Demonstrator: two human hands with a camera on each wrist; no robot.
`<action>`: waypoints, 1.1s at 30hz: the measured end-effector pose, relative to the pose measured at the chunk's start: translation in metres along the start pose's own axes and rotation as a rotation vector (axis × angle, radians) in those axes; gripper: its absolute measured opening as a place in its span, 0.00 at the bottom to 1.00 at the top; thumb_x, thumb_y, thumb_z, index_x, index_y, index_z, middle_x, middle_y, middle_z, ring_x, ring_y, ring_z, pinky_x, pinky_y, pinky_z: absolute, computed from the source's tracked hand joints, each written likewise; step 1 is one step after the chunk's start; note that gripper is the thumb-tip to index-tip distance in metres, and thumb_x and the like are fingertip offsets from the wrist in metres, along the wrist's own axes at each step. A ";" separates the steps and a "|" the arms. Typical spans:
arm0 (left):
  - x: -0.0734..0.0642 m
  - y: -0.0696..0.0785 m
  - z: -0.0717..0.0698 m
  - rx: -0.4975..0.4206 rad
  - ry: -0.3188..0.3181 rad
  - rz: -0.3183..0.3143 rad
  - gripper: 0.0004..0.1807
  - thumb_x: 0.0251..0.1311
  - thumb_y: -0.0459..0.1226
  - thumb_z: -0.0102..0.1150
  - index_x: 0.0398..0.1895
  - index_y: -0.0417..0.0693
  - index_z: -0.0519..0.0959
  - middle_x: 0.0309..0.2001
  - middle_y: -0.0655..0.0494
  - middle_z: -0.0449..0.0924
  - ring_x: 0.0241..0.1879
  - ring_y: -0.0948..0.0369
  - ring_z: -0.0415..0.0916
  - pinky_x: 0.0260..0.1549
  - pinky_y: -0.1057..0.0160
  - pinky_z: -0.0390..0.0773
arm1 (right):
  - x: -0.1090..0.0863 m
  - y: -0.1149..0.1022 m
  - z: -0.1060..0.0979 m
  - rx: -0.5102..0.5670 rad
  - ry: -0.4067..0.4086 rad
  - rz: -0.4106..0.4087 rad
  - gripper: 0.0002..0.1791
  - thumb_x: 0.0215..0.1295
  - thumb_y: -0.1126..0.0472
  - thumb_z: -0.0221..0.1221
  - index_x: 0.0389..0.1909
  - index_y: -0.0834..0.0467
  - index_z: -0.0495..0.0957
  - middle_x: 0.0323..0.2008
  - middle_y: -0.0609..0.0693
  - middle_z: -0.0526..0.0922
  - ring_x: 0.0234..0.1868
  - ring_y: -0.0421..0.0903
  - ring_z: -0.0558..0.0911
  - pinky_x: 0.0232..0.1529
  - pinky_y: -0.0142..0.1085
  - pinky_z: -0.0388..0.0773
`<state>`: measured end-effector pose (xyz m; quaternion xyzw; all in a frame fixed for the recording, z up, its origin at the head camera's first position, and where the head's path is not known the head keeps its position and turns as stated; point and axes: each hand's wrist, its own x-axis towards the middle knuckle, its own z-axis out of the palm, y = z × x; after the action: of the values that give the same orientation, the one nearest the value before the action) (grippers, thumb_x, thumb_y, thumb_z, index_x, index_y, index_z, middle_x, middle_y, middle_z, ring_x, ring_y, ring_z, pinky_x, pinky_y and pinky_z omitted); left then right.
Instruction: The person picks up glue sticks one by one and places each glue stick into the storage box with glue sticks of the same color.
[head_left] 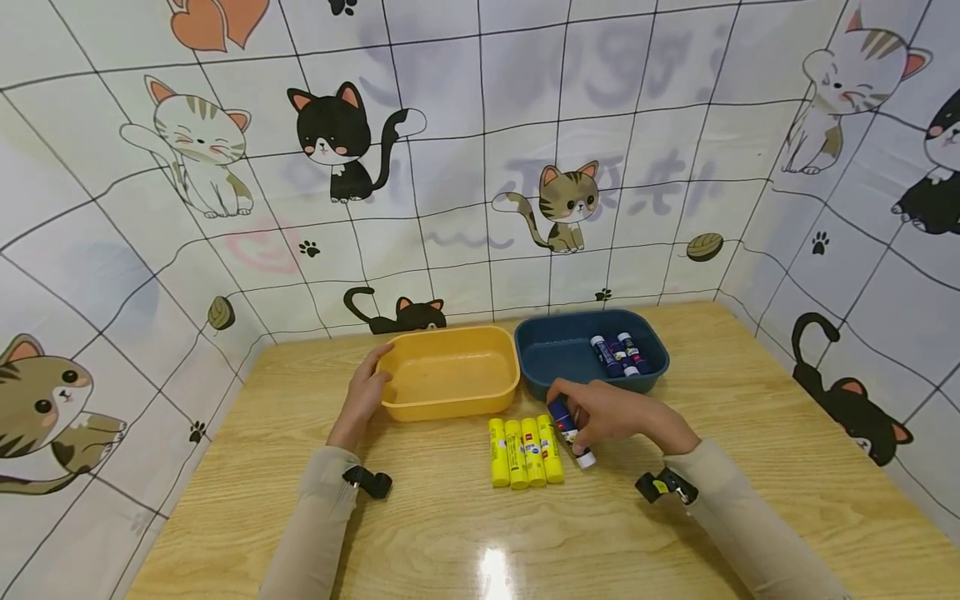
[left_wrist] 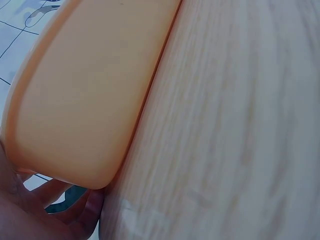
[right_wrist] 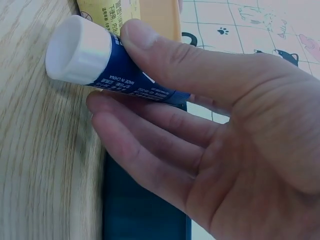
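Note:
My right hand (head_left: 607,410) pinches a dark blue glue stick (head_left: 564,423) between thumb and fingers. In the right wrist view, the white end of this blue glue stick (right_wrist: 80,50) points away from the palm. Several yellow glue sticks (head_left: 532,450) lie side by side just left of it. At the left, my left hand (head_left: 363,392) grips the end of a yellow bin (head_left: 450,408), thumb over the rim. The left wrist view shows the fingers of my left hand (left_wrist: 50,210) at the bin's bottom corner.
Touching the yellow bin on its right is a dark blue bin (head_left: 547,379). Several blue glue sticks (head_left: 606,354) lie in its right part. Both bins stand on a wooden table (head_left: 420,517), close to a wall covering (head_left: 450,208) printed with cats.

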<state>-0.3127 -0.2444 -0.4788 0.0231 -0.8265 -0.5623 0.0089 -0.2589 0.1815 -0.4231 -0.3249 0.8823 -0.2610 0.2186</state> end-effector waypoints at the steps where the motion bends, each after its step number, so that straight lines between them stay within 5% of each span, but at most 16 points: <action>1: 0.000 0.000 0.000 0.003 0.000 0.001 0.33 0.70 0.30 0.42 0.80 0.53 0.63 0.83 0.48 0.52 0.83 0.49 0.48 0.80 0.46 0.53 | 0.000 0.000 0.000 0.000 0.005 -0.002 0.38 0.57 0.62 0.75 0.65 0.56 0.67 0.37 0.46 0.83 0.33 0.41 0.79 0.36 0.34 0.78; 18: -0.002 0.003 0.000 0.016 -0.010 -0.022 0.34 0.71 0.32 0.41 0.81 0.55 0.61 0.84 0.48 0.50 0.84 0.48 0.43 0.80 0.44 0.50 | -0.001 -0.004 -0.003 -0.009 0.082 -0.050 0.36 0.57 0.64 0.74 0.63 0.55 0.66 0.34 0.46 0.81 0.32 0.41 0.77 0.34 0.32 0.78; 33: -0.001 0.001 0.000 0.009 -0.008 -0.020 0.33 0.72 0.31 0.41 0.80 0.54 0.61 0.83 0.48 0.51 0.83 0.48 0.45 0.80 0.44 0.50 | -0.006 -0.008 -0.011 -0.033 0.208 -0.084 0.37 0.61 0.62 0.72 0.70 0.55 0.66 0.40 0.47 0.82 0.40 0.40 0.83 0.44 0.35 0.82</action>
<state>-0.3114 -0.2438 -0.4778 0.0289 -0.8289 -0.5586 -0.0002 -0.2566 0.1837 -0.4085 -0.3361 0.8901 -0.2877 0.1092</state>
